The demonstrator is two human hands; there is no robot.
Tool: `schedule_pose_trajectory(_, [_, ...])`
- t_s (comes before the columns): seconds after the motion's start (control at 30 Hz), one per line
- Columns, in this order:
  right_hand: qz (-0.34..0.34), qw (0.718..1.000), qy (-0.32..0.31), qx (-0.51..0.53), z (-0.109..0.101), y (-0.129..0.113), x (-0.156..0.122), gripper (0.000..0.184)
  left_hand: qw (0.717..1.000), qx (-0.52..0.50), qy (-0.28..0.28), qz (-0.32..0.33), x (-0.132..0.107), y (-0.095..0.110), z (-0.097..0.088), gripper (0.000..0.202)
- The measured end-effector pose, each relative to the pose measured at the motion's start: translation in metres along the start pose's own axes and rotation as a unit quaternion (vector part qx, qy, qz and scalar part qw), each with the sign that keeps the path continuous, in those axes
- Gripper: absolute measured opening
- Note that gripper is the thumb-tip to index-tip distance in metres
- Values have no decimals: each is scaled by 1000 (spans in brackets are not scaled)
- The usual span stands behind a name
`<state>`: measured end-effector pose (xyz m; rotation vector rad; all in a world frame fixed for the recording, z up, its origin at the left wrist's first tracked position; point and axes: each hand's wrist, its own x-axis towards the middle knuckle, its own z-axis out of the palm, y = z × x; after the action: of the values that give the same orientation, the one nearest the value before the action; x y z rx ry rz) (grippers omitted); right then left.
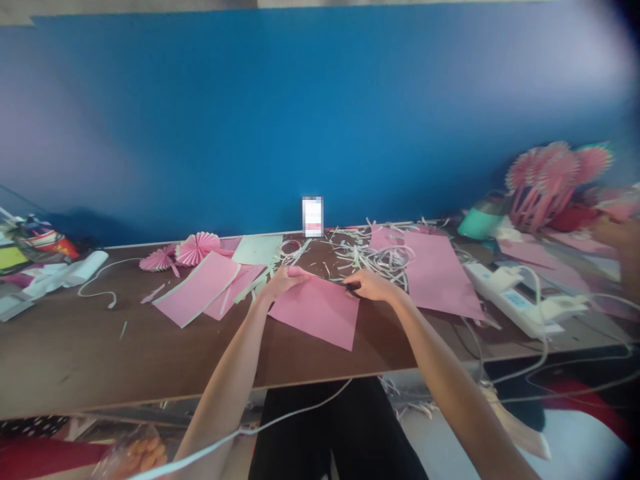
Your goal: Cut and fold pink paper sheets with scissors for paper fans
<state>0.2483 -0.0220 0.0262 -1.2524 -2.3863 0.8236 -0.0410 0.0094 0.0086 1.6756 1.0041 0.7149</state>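
A sheet of pink paper point(320, 308) lies tilted in front of me at the middle of the table. My left hand point(283, 283) is closed on its upper left part. At the sheet's upper right edge, my right hand point(373, 285) is closed round a pair of dark scissors point(353, 287), whose blades run along the top edge and are hard to make out. Thin white paper strips point(370, 259) lie heaped just beyond my right hand. More pink sheets lie on both sides, one at left point(200, 287) with pale borders and one at right point(440, 273).
Pink paper fans point(197, 248) lie at back left; more fans point(557, 170) stand at far right. A lit phone point(313, 217) leans against the blue partition point(300, 113). At right are a white power strip point(515, 300) with cables and another person's hand point(613, 230).
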Motion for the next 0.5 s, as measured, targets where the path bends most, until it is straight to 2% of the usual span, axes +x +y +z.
schedule_pose_trajectory(0.5, [-1,999,13,-41,4,0,4,35,1000,7,4,-6,1,0,1,47])
